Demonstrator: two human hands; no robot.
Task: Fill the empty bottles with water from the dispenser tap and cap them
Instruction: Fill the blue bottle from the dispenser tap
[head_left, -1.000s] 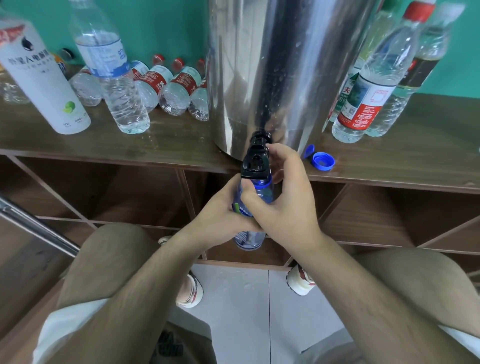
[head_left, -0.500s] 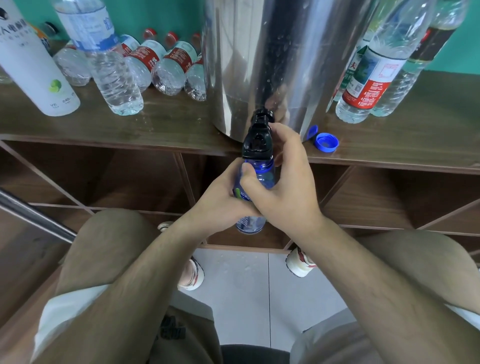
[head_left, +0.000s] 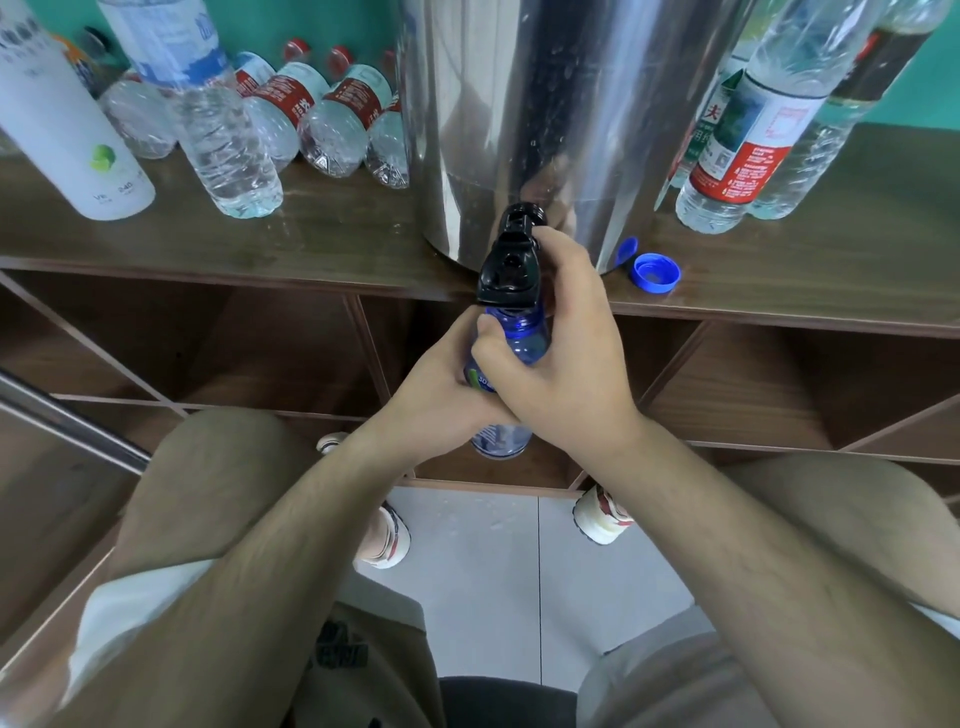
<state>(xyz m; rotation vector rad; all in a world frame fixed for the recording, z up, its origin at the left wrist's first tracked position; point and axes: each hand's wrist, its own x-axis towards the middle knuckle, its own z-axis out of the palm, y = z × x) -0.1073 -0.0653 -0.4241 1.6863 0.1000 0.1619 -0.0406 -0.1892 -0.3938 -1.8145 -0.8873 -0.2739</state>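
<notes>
Both curled: left hand (head_left: 441, 387) round blue bottle (head_left: 525, 343), right hand (head_left: 566, 358) round tap (head_left: 509, 265).

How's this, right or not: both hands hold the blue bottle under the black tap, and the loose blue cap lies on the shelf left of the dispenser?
Not quite. The head view shows the cap on the shelf right of the dispenser, not left. The rest stands: the left hand and right hand hold the bottle under the tap.
</notes>
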